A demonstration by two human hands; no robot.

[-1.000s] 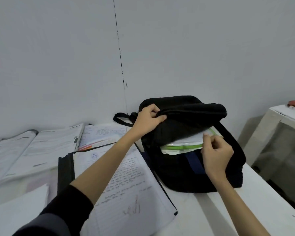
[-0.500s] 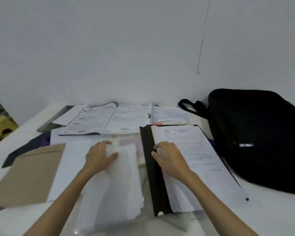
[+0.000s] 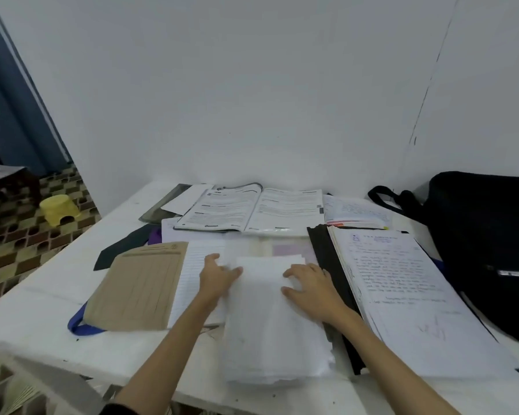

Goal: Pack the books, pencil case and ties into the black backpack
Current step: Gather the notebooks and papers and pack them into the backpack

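Hands (image 3: pixel 219 275) flat on paper stack (image 3: pixel 274 324)

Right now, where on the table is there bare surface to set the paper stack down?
Bare table lies left of the tan-covered notebook, toward the near-left corner. A smaller strip runs along the near edge right of the paper stack. The middle is crowded: both hands, left hand and right hand, the open textbook and handwritten notebook beside the black backpack.

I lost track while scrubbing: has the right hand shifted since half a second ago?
Yes. The right hand left the black-spined notebook and now rests to its left on the white paper stack.
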